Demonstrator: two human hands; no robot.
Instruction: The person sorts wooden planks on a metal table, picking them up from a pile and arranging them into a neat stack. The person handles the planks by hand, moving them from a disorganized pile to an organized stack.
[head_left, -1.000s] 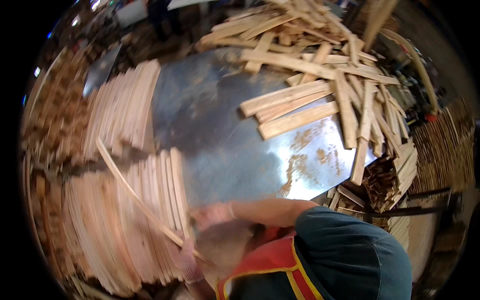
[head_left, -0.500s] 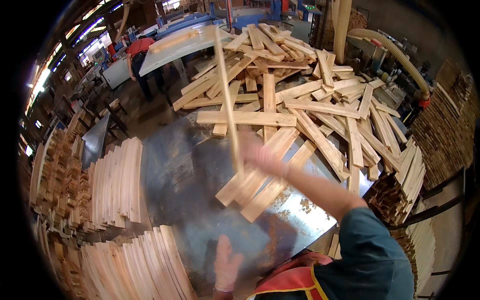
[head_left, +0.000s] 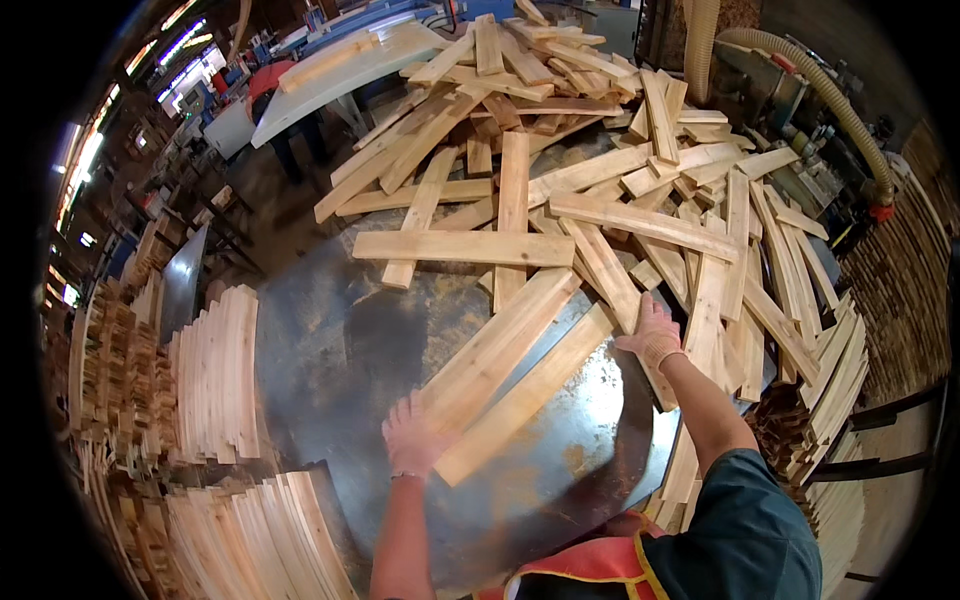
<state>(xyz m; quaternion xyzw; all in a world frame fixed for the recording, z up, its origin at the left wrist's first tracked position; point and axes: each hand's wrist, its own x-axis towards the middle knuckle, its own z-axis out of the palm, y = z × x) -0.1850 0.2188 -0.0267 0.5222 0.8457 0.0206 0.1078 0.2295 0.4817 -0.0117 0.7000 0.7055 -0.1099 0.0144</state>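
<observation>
My left hand is at the near left end of a pale wooden board lying slantwise on the metal tabletop, fingers along its left edge and palm over its end. Beside that board, a second one lies nearly parallel, apart from it. My right hand is over the near part of another board at the pile's front edge, thumb on one side and fingers on the other. Its grip is partly hidden. Just beyond the slanted boards, a board lies crosswise.
A big loose pile of boards covers the far and right side of the metal table. Neat stacks stand at left, more at right. A ribbed hose hangs far right. Another person is beyond a pale machine table.
The upright, blurred board by my right hand is gone from there. That hand has moved right to the pile's edge. My left hand has moved forward to the slanted board's end. The view has shifted.
</observation>
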